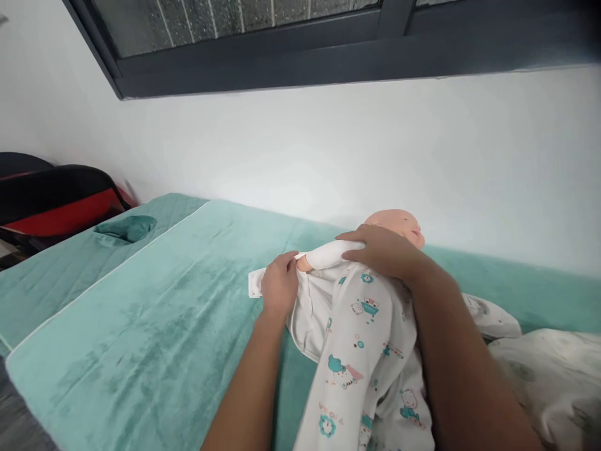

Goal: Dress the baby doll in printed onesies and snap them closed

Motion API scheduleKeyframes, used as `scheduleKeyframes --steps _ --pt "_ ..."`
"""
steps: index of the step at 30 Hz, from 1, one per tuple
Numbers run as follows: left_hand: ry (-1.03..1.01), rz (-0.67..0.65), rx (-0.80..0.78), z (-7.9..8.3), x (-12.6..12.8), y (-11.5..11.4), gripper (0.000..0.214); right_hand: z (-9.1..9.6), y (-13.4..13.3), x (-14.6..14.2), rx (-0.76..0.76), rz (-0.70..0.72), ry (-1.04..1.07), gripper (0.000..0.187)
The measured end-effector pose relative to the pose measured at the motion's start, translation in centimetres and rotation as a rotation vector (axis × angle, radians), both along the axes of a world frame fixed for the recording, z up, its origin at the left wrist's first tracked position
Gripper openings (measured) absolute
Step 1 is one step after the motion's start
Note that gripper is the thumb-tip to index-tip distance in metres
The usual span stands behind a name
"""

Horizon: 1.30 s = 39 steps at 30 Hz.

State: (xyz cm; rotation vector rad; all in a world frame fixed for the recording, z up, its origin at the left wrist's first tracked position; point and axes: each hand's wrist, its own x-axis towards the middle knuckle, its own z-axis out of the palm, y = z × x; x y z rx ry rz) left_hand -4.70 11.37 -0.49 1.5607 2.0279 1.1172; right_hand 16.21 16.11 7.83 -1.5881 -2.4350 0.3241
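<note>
A baby doll (393,220) lies on the green bedspread, its head near the wall and facing right. It wears a white baby garment (361,351) printed with small teal and pink figures. My left hand (280,283) pinches the white cloth beside a bit of the doll's skin, with a white tab of cloth sticking out to its left. My right hand (382,250) is closed round the rolled white sleeve (331,254) just below the doll's head. My right forearm crosses over part of the garment and hides some of it.
The green bedspread (154,313) covers the bed. More printed cloth (554,376) lies at the right. A black and red chair (66,200) stands at the far left. Behind the bed rises a white wall (282,150) with a dark-framed window (263,59).
</note>
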Motion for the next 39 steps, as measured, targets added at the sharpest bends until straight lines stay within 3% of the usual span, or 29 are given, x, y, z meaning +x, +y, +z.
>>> scheduleKeyframes --steps 5,16,19,21,24,29,34,37,39 --pt "0.017 0.016 -0.090 -0.1 0.0 -0.3 0.036 0.3 -0.3 0.7 0.003 -0.021 0.010 0.040" --pt "0.015 -0.019 -0.109 -0.6 -0.3 -0.4 0.045 1.0 -0.7 1.0 0.022 -0.063 0.013 0.039" --pt "0.009 0.036 0.025 -0.6 -0.2 -0.4 0.066 1.0 -0.8 0.5 0.017 -0.037 0.020 0.036" --pt "0.119 -0.001 0.171 -0.4 -0.1 -0.5 0.075 0.7 -0.8 -0.4 0.030 0.001 0.004 0.034" --pt "0.389 -0.075 0.243 0.0 -0.1 -0.8 0.058 -0.1 -0.9 -1.9 0.064 0.060 -0.056 0.032" --pt "0.546 0.042 0.062 0.0 -0.7 -0.8 0.036 -1.1 -0.8 -2.8 0.034 0.099 0.037 0.036" --pt "0.525 0.142 -0.109 -0.3 -1.3 -0.6 0.033 -2.7 -0.9 -0.6 0.114 -0.144 0.297 0.036" --pt "0.506 0.153 -0.131 0.0 -1.1 -0.7 0.032 -5.4 -1.9 2.9 0.145 -0.327 0.519 0.036" --pt "0.493 0.152 -0.136 0.1 -0.9 -0.7 0.033 -7.6 -3.0 5.7 0.187 -0.443 0.499 0.039"
